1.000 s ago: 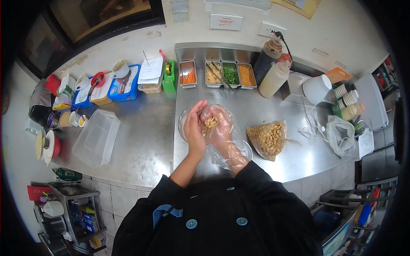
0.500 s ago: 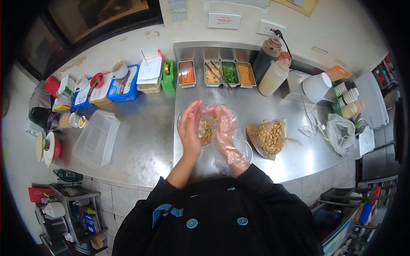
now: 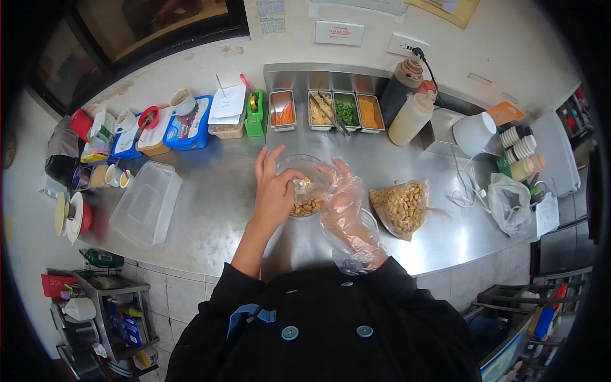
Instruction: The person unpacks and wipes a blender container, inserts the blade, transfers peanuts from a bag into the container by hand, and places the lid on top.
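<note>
A clear round plastic bowl (image 3: 284, 167) with peanuts (image 3: 305, 207) in it stands on the steel counter in front of me. My left hand (image 3: 275, 194), bare, is over the bowl's left side; thumb and forefinger are pinched together and the other fingers are raised. A small pale thing shows by the pinch, too unclear to name. My right hand (image 3: 344, 204) wears a clear plastic glove and is over the bowl's right side, fingers bent and apart. To its right lies a clear bag of peanuts (image 3: 401, 209). Part of a clear round rim (image 3: 370, 223) shows beside my right wrist.
Metal pans of orange shreds (image 3: 283, 116), pale strips with tongs (image 3: 321, 111), chopped greens (image 3: 345, 113) and orange crumbs (image 3: 369, 113) line the back. Sauce bottles (image 3: 410, 120) stand beside them. A clear plastic tub (image 3: 146, 204) sits left; a white cable (image 3: 470, 184) lies right.
My hands have moved apart from a cupped pose above the bowl. The left thumb and forefinger have come together, and more of the bowl shows. The view has shifted slightly.
</note>
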